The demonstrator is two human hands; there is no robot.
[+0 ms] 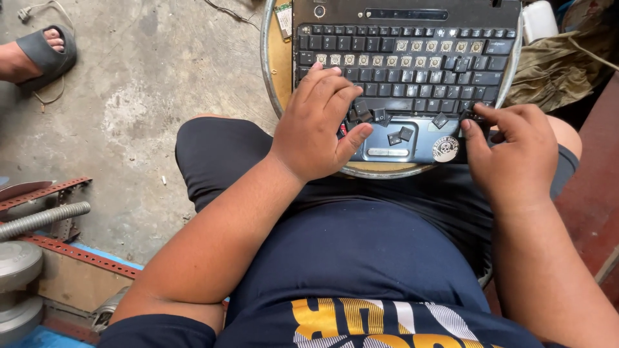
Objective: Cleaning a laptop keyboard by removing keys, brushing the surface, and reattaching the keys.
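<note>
Concrete floor (pixel 142 84) below, laptop keyboard (pixel 403 61) half stripped: left hand (pixel 319 125) rests spread open beside loose keycaps (pixel 400 135), right hand (pixel 512 151) pinches one keycap (pixel 476 116); many remain.

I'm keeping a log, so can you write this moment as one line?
left hand: resting on keyboard | right hand: pinching a black keycap | loose keycaps: on palm rest | several keys missing

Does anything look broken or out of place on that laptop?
Yes. The keyboard has bare sockets where keys are missing, and loose keycaps lie scattered on the palm rest between the left hand and right hand.
</note>
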